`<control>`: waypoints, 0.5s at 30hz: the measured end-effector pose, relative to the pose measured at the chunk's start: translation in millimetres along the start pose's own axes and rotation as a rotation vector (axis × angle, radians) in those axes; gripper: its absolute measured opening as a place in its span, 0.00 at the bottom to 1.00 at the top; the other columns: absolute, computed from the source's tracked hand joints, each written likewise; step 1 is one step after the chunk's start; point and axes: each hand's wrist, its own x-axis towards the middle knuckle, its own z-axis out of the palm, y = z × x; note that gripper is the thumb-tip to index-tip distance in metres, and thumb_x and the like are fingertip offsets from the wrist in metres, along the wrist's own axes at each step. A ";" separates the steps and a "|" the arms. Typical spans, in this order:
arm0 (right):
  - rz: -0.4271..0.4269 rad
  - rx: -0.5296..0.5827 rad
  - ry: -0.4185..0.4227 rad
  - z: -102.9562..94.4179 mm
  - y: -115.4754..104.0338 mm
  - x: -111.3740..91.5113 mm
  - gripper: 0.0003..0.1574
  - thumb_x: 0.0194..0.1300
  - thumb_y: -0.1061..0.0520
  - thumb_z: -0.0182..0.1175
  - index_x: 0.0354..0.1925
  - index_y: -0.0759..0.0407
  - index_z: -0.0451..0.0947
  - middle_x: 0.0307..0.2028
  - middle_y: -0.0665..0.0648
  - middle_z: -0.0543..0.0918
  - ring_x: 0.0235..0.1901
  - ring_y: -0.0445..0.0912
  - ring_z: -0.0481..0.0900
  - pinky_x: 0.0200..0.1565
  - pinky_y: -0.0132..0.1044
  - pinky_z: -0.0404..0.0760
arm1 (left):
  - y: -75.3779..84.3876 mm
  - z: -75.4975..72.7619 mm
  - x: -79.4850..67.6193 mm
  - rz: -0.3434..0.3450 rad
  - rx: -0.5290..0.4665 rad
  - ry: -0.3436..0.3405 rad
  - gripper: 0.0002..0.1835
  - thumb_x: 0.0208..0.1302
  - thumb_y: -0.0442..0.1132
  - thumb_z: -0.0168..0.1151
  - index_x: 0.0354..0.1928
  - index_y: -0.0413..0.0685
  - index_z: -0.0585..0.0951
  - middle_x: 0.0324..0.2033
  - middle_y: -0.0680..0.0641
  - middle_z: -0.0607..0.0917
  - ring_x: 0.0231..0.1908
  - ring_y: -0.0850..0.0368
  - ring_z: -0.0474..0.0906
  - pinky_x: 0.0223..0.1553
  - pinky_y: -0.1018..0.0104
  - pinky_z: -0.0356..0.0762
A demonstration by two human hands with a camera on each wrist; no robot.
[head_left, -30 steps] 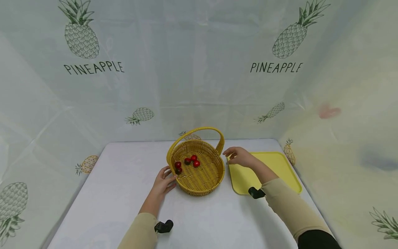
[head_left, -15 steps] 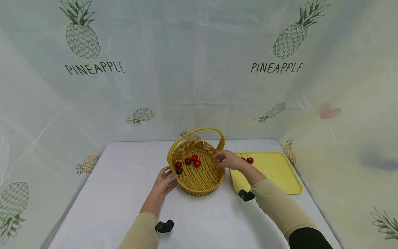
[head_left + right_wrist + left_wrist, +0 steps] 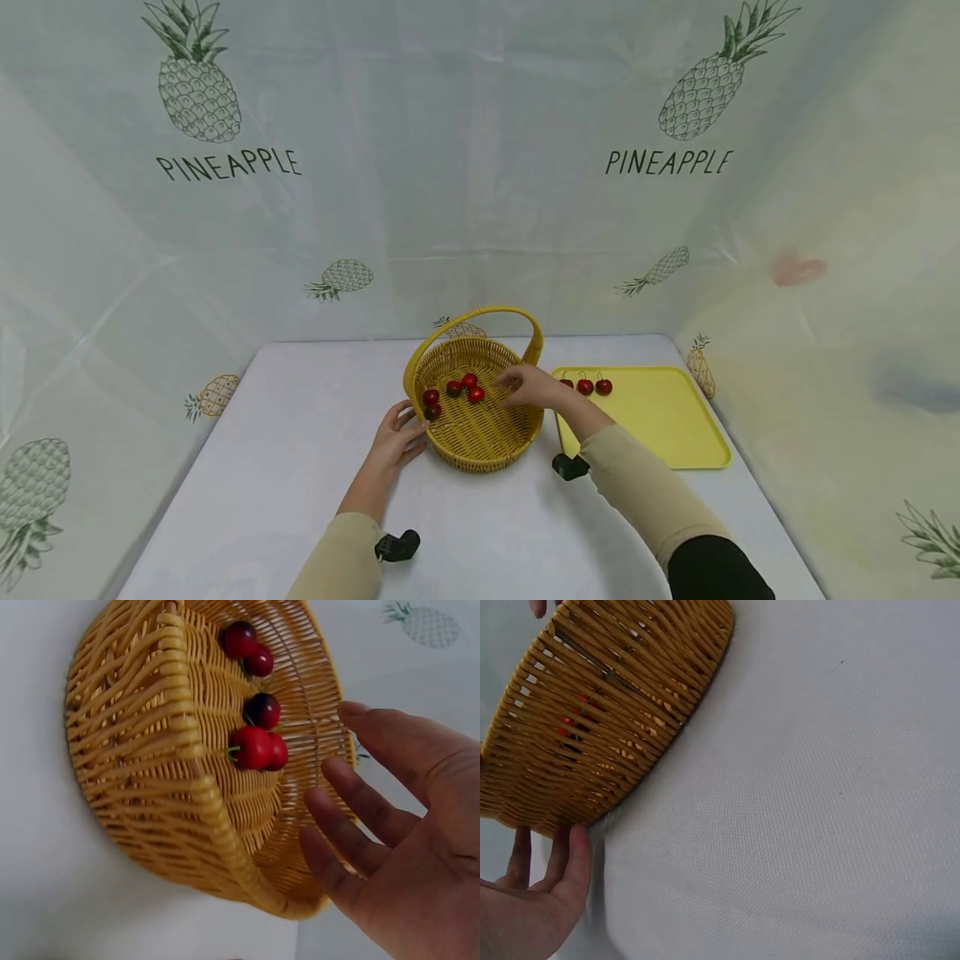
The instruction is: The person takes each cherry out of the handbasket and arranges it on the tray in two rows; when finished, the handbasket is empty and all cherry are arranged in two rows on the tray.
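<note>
We see five red cherries (image 3: 262,712) lying loose on the floor of the wicker basket (image 3: 487,437), towards its left side and middle, some touching one another. Our right hand (image 3: 528,387) is over the basket's right part, fingers spread and lightly bent, holding nothing and apart from the fruit. Our left hand (image 3: 392,442) rests its extended fingers against the outer wall at the left, relaxed rather than clenched.

To reach in well, we judge it best to come down past the rim beneath the handle (image 3: 498,309), close thumb and forefinger softly on one cherry, and avoid nudging its neighbours. The nearest fruit seems easiest. Light steady pressure from the left hand should stop the basket sliding on the white table (image 3: 300,433).

At the right, three cherries (image 3: 585,387) sit in a row along the far edge of the yellow tray (image 3: 667,417).
</note>
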 end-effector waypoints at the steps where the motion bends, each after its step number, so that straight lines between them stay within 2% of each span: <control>1: 0.004 0.003 -0.003 1.3 -0.3 1.9 0.26 0.60 0.62 0.69 0.56 0.64 0.78 0.50 0.64 0.80 0.47 0.50 0.77 0.49 0.45 0.78 | -0.1 -0.1 -0.1 0.001 0.000 0.000 0.32 0.65 0.30 0.63 0.69 0.49 0.63 0.70 0.38 0.61 0.51 0.45 0.77 0.52 0.45 0.72; 5: 0.012 0.021 -0.011 6.5 1.0 9.7 0.25 0.60 0.63 0.68 0.56 0.65 0.78 0.50 0.63 0.81 0.46 0.49 0.78 0.49 0.44 0.78 | -0.3 -0.3 -0.2 0.000 -0.005 0.001 0.33 0.64 0.30 0.64 0.69 0.49 0.63 0.70 0.38 0.61 0.49 0.47 0.77 0.53 0.44 0.72; 12: 0.055 0.030 -0.001 14.0 4.3 22.3 0.26 0.60 0.63 0.69 0.57 0.64 0.78 0.51 0.62 0.81 0.51 0.50 0.77 0.53 0.45 0.76 | 0.4 0.4 -1.1 0.004 -0.015 -0.013 0.34 0.65 0.30 0.64 0.70 0.48 0.61 0.71 0.37 0.59 0.58 0.38 0.71 0.55 0.41 0.69; 15: 0.075 0.014 0.005 16.3 4.1 27.8 0.26 0.60 0.62 0.69 0.57 0.63 0.79 0.51 0.60 0.81 0.51 0.50 0.76 0.53 0.45 0.76 | 0.7 0.5 -0.6 0.000 -0.014 -0.012 0.34 0.65 0.30 0.64 0.70 0.48 0.61 0.71 0.37 0.58 0.58 0.38 0.71 0.56 0.40 0.69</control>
